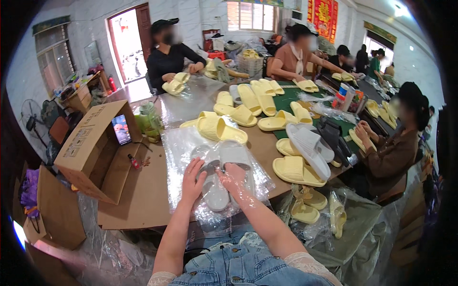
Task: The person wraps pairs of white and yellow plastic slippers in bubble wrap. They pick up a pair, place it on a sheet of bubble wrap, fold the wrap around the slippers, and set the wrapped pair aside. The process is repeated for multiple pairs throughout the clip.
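Observation:
A pair of pale grey slide sandals (228,164) lies on the table in front of me, partly inside a clear plastic bag (181,148). My left hand (192,180) rests flat on the bag at the left sandal's edge, fingers spread. My right hand (232,177) is inside the plastic, fingers closed on the right grey sandal. A yellow sandal pair (217,127) sits just beyond the bag.
Many yellow sandals (260,97) and another grey pair (310,148) cover the table (143,195). An open cardboard box (93,148) with a phone (121,129) inside stands at left. Three people sit around the table; bagged sandals (317,209) pile at right.

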The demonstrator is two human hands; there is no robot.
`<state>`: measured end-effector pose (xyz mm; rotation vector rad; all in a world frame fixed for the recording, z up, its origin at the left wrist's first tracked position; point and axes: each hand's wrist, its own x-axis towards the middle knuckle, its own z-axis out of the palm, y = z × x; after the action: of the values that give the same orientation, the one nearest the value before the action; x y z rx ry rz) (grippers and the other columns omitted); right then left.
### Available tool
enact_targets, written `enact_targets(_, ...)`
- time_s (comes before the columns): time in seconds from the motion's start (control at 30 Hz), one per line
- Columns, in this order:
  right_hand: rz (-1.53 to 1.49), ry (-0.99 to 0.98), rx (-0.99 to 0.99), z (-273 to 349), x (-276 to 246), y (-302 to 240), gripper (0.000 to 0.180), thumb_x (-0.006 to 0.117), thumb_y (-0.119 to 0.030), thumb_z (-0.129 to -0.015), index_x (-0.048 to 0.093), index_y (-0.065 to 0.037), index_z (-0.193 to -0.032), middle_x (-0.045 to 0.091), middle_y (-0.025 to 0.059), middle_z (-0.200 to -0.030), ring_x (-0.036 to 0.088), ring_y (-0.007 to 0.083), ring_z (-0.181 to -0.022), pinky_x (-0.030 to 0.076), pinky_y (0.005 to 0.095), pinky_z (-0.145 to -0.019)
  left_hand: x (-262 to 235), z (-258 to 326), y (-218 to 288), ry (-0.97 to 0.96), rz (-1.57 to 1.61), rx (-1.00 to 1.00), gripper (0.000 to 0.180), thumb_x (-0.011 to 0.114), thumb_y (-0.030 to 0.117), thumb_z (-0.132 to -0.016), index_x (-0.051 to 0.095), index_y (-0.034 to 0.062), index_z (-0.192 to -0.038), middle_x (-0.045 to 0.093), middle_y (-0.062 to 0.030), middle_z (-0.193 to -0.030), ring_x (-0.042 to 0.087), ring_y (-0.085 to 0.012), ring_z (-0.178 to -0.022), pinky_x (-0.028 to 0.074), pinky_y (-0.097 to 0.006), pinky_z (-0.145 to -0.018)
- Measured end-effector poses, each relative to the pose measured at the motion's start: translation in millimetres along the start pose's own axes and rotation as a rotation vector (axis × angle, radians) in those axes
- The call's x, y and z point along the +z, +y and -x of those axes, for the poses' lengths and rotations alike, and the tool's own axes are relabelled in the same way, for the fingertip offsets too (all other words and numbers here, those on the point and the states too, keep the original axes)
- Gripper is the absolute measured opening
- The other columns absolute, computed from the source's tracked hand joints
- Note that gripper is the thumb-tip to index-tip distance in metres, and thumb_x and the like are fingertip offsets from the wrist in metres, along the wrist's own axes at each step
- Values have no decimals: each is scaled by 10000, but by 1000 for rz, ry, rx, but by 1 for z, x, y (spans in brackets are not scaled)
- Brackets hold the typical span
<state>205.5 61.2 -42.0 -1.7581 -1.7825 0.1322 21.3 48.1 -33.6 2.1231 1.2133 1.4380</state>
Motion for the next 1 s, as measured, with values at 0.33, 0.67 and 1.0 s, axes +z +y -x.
enact_targets(0.33, -52, -67, 23, -3, -3, -8, 498, 571, -505, -934, 701, -25, -929, 697, 213, -916, 687, 384, -909, 534, 500, -812, -3, 1, -8, -16, -18, 10, 404, 593, 184, -962, 599, 33, -1337, 530, -161, -1457, 433, -356, -1392, 314, -437, -1167)
enact_targets(0.67, -65, -51, 26, -1, -5, -15, 456, 593, -453, -928, 702, -12, -906, 698, 221, -913, 699, 376, -863, 542, 496, -793, -6, 2, -10, -22, -18, -3, 409, 605, 176, -952, 602, 40, -1337, 527, -155, -1458, 435, -344, -1390, 321, -427, -1164)
enact_targets(1.0, 26, -53, 16, 0, -7, -3, 459, 647, -493, -882, 687, -36, -874, 701, 188, -876, 691, 372, -869, 529, 491, -775, 0, 0, -2, 2, -38, 10, 412, 662, 185, -921, 621, 72, -1315, 548, -158, -1437, 454, -364, -1376, 353, -446, -1149)
